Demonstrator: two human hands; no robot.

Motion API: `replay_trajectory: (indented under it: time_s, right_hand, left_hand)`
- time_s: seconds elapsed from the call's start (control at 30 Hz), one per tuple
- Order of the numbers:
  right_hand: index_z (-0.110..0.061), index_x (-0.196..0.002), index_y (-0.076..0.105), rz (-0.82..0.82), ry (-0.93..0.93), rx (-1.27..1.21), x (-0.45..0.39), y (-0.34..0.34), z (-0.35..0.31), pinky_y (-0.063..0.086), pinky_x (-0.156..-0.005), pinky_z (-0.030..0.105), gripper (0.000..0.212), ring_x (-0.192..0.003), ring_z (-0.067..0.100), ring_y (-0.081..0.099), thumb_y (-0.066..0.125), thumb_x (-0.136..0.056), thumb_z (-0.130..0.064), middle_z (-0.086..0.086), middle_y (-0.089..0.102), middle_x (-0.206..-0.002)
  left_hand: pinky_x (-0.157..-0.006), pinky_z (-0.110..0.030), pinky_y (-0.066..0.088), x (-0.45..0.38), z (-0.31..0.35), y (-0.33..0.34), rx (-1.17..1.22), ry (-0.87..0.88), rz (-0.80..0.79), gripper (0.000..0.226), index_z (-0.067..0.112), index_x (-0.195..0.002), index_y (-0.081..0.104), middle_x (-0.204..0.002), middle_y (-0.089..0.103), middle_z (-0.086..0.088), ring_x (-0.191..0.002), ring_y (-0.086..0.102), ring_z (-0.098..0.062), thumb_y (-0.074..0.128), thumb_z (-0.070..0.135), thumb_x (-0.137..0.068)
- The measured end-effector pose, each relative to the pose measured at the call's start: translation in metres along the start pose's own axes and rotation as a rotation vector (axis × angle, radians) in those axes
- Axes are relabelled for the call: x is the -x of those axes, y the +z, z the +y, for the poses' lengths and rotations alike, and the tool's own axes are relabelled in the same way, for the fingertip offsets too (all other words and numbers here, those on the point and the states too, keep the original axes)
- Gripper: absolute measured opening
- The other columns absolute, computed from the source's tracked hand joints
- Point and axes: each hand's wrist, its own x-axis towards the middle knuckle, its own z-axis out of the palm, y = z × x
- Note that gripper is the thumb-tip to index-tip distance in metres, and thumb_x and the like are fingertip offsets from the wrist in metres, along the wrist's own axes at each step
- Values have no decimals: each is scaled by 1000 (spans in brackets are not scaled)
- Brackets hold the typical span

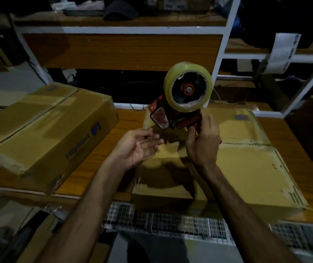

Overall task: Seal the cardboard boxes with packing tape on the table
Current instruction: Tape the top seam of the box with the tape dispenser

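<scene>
Gripping the dispenser (172,116) by its handle, right hand (203,141) fingers clamped around it, tape roll (188,89) up above the fingertips. Keeping left hand (138,147) fingers apart, palm up, holding nothing. Box (246,164) lying under both hands; another box (44,130) further left.

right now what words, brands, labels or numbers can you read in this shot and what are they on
"Flipkart" in blue, with a blue logo square beside it, on the side of the left cardboard box.
Small dark label patch on top of that box: unreadable.
Small dark label patch on the cardboard box under the hands: unreadable.
White label strip hanging from the shelf frame at right: print too blurred to read.
Tape dispenser in the right hand: no readable text.
</scene>
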Motion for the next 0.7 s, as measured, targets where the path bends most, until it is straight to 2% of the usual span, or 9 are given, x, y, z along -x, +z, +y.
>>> replay_trajectory:
  time_s: [0.07, 0.2, 0.33, 0.43, 0.53, 0.7]
  right_hand:
    - [4, -143, 53, 17, 29, 45, 0, 11, -8, 52, -92, 56, 52, -110, 39, 59, 51, -92, -11, 22, 62, -123]
    - [2, -143, 53, 19, 19, 156, 0, 33, -30, 46, -90, 49, 54, -109, 37, 57, 58, -90, -6, 21, 62, -122]
    - [-1, -144, 52, -2, 43, 208, 5, 44, -38, 44, -91, 50, 55, -111, 39, 56, 56, -90, -6, 22, 61, -125]
    - [0, -141, 54, -10, 54, 236, 9, 38, -35, 47, -90, 55, 52, -109, 41, 58, 49, -92, -19, 24, 62, -124]
    - [6, -136, 57, -36, 19, 292, 11, 33, -40, 49, -86, 60, 63, -103, 44, 60, 44, -95, -40, 28, 63, -118]
    - [3, -133, 57, -123, -22, 402, 10, 36, -23, 46, -87, 57, 63, -108, 45, 59, 52, -85, -37, 28, 60, -123]
  left_hand:
    - [-68, -32, 61, -7, 13, -13, -81, 15, -28, 13, 9, -91, 56, -78, 72, -10, -79, 77, -27, 54, 6, -103]
    - [-69, -33, 55, -26, 38, -42, -280, 51, -35, 23, 8, -83, 53, -71, 68, -9, -71, 75, -25, 47, 2, -104]
    - [-66, -33, 54, -40, 47, -74, -342, 49, -44, 18, 8, -84, 60, -73, 66, -8, -67, 71, -22, 57, 5, -102]
    - [-63, -31, 53, -47, 43, -106, -352, 26, -81, 21, 11, -81, 60, -74, 66, -7, -65, 68, -20, 60, 8, -101]
    - [-60, -31, 51, -60, 32, -125, -359, -9, -98, 20, 11, -82, 58, -73, 65, -7, -61, 66, -21, 61, 9, -102]
    - [-59, -32, 49, -79, 24, -133, -388, 49, -99, 13, 9, -88, 62, -75, 64, -8, -61, 63, -21, 61, 8, -101]
